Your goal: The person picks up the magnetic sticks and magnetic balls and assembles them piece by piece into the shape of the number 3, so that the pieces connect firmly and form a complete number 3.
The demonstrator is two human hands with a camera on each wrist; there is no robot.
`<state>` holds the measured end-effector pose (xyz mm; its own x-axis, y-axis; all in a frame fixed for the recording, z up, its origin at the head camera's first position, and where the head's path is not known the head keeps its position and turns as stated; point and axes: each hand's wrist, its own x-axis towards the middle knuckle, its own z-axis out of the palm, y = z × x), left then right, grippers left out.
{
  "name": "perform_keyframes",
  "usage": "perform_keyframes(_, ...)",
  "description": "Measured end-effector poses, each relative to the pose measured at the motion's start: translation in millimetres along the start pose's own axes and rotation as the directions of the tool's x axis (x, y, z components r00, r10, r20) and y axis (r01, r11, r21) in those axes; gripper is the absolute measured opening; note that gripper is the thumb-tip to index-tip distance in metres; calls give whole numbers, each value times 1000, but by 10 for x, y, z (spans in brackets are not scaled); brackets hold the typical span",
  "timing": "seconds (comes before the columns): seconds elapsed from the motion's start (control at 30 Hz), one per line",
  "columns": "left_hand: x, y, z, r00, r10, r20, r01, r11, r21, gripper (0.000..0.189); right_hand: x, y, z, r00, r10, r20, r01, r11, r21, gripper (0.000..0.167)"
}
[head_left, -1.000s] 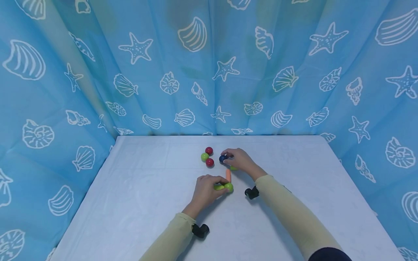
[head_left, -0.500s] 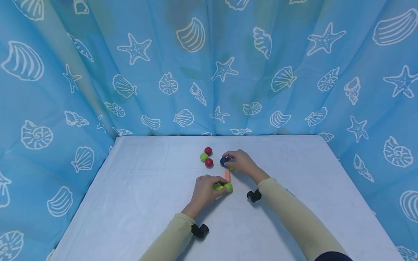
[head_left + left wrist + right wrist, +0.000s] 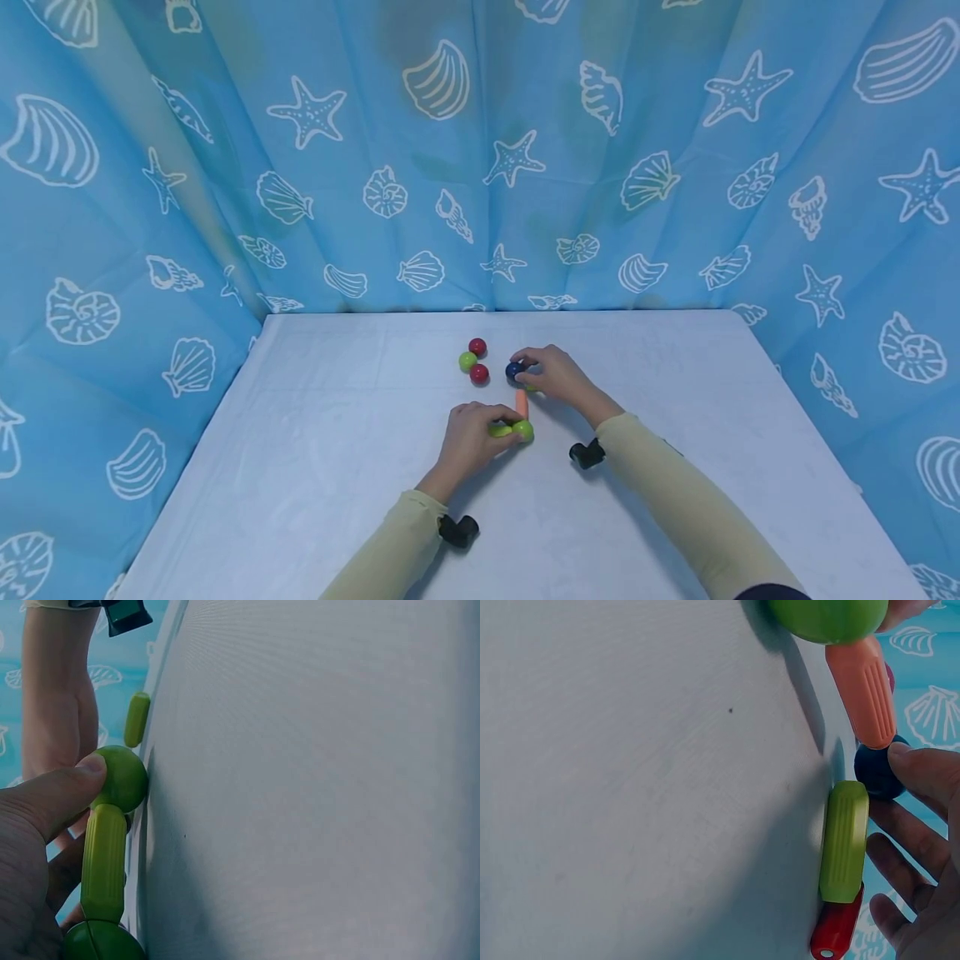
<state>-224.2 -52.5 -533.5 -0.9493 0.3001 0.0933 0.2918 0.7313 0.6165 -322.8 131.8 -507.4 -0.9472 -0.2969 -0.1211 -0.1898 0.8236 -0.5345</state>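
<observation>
My left hand [image 3: 468, 437] pinches a green ball [image 3: 129, 780] between thumb and fingers, low over the table. A yellow-green rod [image 3: 103, 862] joins that ball to a second green ball [image 3: 103, 943]. From the pinched ball an orange rod [image 3: 522, 404] points away from me. At its far end my right hand [image 3: 557, 373] holds a dark blue ball [image 3: 877, 771] by thumb and fingertips; the rod's tip meets the ball in the right wrist view. Below those fingers lie a loose yellow-green rod [image 3: 845, 840] and a red rod [image 3: 836, 930].
Left of the right hand, two red balls, one farther [image 3: 477, 347] and one nearer [image 3: 479, 374], sit with a green ball [image 3: 468, 361] on the white-covered table [image 3: 337, 433]. A blue shell-print curtain [image 3: 450, 167] hangs behind and at both sides.
My right hand has brought the dark blue ball slightly toward me, to the orange rod's far end. In the last half second both hands have stayed almost still; my left keeps its hold.
</observation>
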Motion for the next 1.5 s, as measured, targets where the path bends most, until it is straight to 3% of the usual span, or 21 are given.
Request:
perform_keyframes(0.6, -5, 10, -15, 1000, -1, 3, 1, 1000, 5, 27, -119, 87, -48, 998, -55, 0, 55, 998, 22, 36)
perform_keyframes(1.5, 1, 5, 0, 1000, -3, -5, 3, 1000, 13, 28, -197, 136, -4, 998, -56, 8, 56, 998, 30, 36)
